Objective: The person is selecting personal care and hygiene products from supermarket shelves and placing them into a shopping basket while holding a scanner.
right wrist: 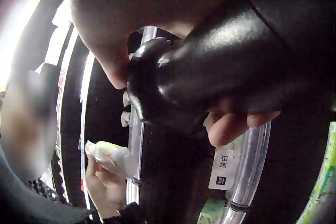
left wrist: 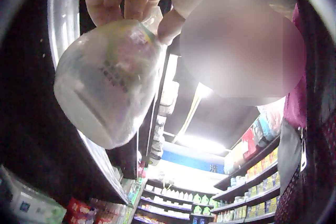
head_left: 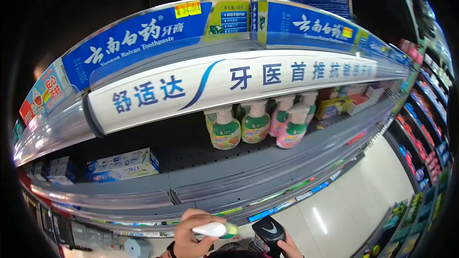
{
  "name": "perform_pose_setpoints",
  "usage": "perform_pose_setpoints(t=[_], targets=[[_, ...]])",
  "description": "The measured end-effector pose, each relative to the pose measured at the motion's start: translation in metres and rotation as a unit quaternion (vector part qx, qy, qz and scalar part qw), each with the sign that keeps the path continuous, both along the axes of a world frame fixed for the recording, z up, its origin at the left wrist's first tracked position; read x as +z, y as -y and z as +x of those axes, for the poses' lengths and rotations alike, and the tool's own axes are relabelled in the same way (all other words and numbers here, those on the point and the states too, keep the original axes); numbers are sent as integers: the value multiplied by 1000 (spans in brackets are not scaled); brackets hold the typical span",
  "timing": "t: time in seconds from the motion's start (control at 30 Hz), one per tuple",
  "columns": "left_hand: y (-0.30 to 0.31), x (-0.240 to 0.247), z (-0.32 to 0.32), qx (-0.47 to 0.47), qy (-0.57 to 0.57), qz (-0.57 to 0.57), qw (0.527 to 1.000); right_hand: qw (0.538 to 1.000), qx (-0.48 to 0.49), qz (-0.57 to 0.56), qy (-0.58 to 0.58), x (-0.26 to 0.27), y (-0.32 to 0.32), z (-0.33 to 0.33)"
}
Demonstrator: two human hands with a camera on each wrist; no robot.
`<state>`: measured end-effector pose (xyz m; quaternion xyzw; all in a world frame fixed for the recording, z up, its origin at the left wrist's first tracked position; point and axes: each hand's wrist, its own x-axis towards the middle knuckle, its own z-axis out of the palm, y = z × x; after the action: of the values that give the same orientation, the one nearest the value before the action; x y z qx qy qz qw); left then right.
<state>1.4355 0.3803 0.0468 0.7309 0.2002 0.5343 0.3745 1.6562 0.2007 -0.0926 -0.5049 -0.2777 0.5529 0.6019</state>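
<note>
The left hand grips a bottle by its top, in front of the shelf; the right hand grasps a black handheld device. Bottle and device are near each other, apart. In this inspector's judgement, the step is to present the bottle to the device: keep fingers clear of the printed side, steady the bottle, and angle the device squarely at the print. Findings by view: the left wrist shows the bottle's base and dark print, which the head view, mostly showing its white top, does not. The right wrist shows fingers curled beneath the device, hidden from the head view; legibility of the print cannot be confirmed.
</note>
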Motion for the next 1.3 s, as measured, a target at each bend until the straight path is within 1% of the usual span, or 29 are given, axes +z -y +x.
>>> perform_pose_setpoints(t=[0.03,0.07,0.1,0.13,0.2,0.23,0.27,0.33,0.37,0.4,0.47,0.53,0.57,0.6,0.67,0.7,0.8,0.87,0.93,1.0,1.03,1.07,1.1,1.13,1.17,1.23,1.3], targets=[[3,15,4,16,-11,15,1000,1000,18,-3,-5,-2,-12,11],[4,21,3,31,-19,39,999,998,58,14,-35,-1,-26,21],[5,31,6,39,-7,49,998,993,96,30,-65,3,-38,29],[7,43,11,50,5,58,997,990,116,25,-71,10,-45,38],[10,67,21,52,23,66,996,977,192,47,-83,25,-55,55],[11,75,29,75,46,46,995,973,212,50,-80,26,-61,66],[11,83,40,106,74,54,990,968,231,48,-86,25,-62,73],[10,100,55,130,102,31,986,961,247,63,-104,23,-67,88],[7,109,67,163,103,19,981,956,263,65,-110,19,-70,97],[5,118,79,196,105,8,975,954,268,70,-110,13,-71,108],[-2,125,91,205,109,-9,973,949,281,79,-119,6,-73,122],[-9,127,105,224,106,-6,969,957,253,89,-107,3,-73,132],[-11,128,109,215,94,-21,972,957,252,96,-105,4,-75,138],[-14,127,115,215,87,-26,972,953,250,57,-163,6,-73,145],[-19,122,121,218,69,-42,973,956,247,79,-140,-9,-76,155],[-21,118,120,200,59,-34,977,954,252,79,-145,-11,-77,160],[-31,104,120,222,35,-26,974,949,262,71,-160,-14,-81,167],[-31,102,120,220,23,-21,975,948,267,73,-159,-16,-84,171],[-29,101,123,275,6,-7,961,946,273,64,-163,-9,-84,169],[-24,97,120,366,-98,40,925,944,278,61,-164,-3,-88,169],[-18,96,120,416,-150,47,896,943,290,55,-151,-2,-89,170],[-13,97,118,418,-147,48,895,942,302,49,-137,-1,-89,170],[-8,99,116,426,-261,78,863,951,291,41,-94,4,-83,170],[-4,102,115,428,-372,106,817,959,278,33,-49,8,-78,170],[-2,110,118,408,-400,71,818,959,276,25,-56,5,-77,170],[-3,104,117,416,-400,49,815,959,278,17,-59,-3,-76,170],[-5,100,118,425,-398,27,813,951,295,-2,-93,-9,-77,171]])
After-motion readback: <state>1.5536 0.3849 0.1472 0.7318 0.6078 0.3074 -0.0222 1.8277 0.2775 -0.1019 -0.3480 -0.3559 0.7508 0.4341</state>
